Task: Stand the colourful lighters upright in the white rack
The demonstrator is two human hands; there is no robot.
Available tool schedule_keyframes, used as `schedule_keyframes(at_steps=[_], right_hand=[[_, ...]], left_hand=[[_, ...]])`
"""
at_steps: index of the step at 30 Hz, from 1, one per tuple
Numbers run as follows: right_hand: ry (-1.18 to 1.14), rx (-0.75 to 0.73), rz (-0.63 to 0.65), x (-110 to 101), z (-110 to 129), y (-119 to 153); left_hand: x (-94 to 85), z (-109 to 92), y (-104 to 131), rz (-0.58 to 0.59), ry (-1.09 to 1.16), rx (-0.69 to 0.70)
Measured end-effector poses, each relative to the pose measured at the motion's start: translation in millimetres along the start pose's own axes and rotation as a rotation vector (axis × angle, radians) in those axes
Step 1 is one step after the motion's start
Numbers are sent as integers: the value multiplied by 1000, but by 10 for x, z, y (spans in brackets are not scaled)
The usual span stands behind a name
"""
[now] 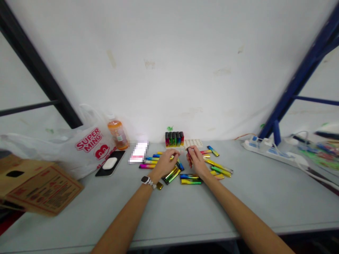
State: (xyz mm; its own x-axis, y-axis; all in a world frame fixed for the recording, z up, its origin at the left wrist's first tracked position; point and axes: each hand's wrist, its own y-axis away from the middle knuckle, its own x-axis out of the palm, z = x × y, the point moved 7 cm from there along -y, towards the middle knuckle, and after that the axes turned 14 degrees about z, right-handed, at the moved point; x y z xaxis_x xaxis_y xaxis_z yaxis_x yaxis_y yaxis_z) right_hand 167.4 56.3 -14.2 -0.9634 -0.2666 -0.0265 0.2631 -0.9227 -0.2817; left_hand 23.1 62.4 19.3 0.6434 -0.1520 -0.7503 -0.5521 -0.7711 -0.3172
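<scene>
My left hand (167, 161), with a watch on its wrist, hovers over a spread of shiny coloured lighters. Its fingers are bent together, and what they hold, if anything, is hidden. Close by on the right, my right hand (196, 160) has its fingers closed round a dark lighter (189, 154), mostly covered by the fingers. Loose lighters lie below and around both hands, among them a green-and-gold lighter (172, 176), a yellow-green lighter (191, 182) and a gold lighter (215, 164). Behind the hands, several lighters (174, 139) stand upright in tight rows, beside a pale tray with holes (194, 143).
To the left are a cardboard box (45, 187), a white plastic bag (69, 144), an orange drink bottle (118, 134) and a black phone (119, 155) with a white case (109, 163) on it. A power strip (272, 153) lies on the right. A wall (169, 70) rises behind the table.
</scene>
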Motion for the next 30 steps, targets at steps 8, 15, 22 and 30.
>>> schedule_keyframes(at_steps=[8,15,22,30], right_hand=[[335,-82,-155,-62,122,38],[397,-88,-217,0,238,24],[397,-129,-196,77,326,47],[340,-124,-198,87,344,67]], left_hand=[[270,-142,-20,92,-75,38],[297,-100,-18,90,-118,34],[326,-80,-23,85,-125,50],[324,-79,-16,87,-141,44]])
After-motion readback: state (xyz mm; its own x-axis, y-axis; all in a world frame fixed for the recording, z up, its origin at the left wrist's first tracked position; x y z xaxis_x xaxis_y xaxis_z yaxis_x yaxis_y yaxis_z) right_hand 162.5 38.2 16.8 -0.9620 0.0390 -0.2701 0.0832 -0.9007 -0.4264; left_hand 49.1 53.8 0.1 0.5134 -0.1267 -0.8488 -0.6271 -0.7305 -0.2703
